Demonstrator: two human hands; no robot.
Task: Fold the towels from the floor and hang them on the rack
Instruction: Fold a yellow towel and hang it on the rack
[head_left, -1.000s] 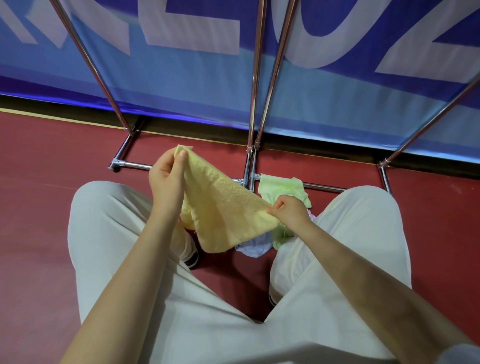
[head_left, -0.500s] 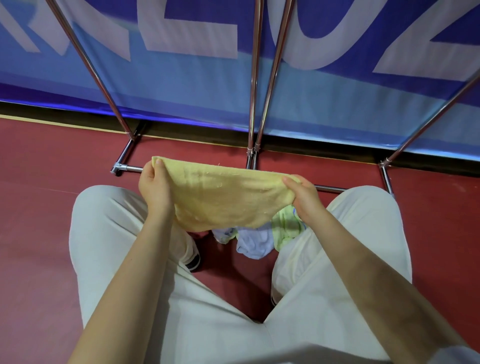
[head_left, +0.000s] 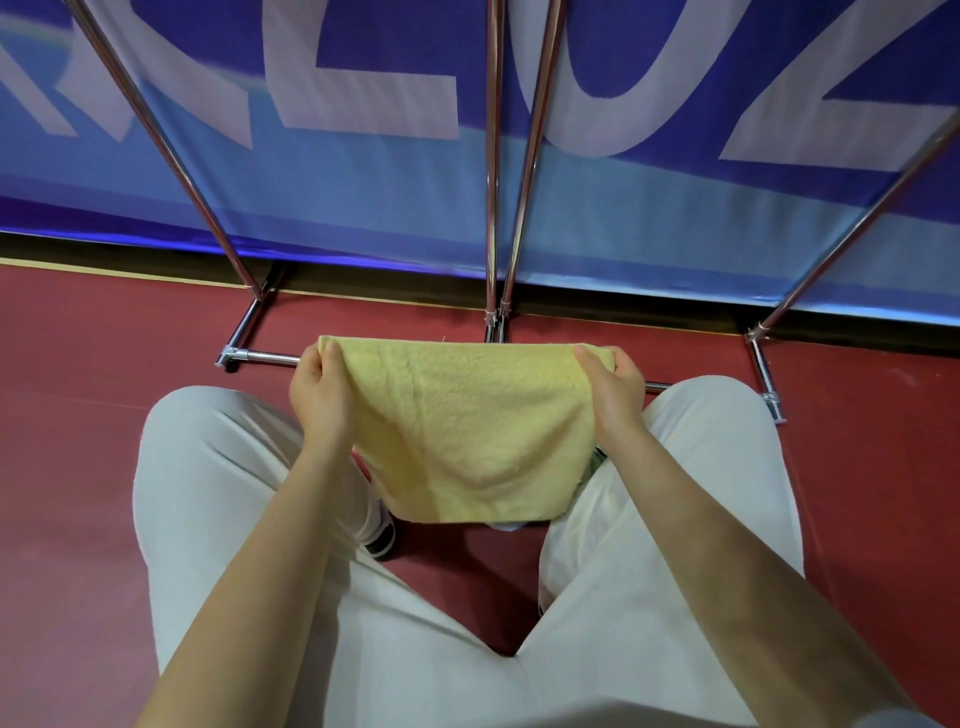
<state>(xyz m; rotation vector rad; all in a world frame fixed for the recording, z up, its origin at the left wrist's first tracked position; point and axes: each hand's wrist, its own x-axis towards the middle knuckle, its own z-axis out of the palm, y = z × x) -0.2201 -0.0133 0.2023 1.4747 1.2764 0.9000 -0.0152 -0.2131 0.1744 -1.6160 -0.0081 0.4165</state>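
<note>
We hold a yellow terry towel (head_left: 467, 431) stretched flat above our knees, our left hand (head_left: 318, 397) and right hand (head_left: 613, 392) each pinching an upper corner. Beyond it stand the shiny chrome rack (head_left: 496, 208) tubes on the red floor (head_left: 78, 415).
</note>
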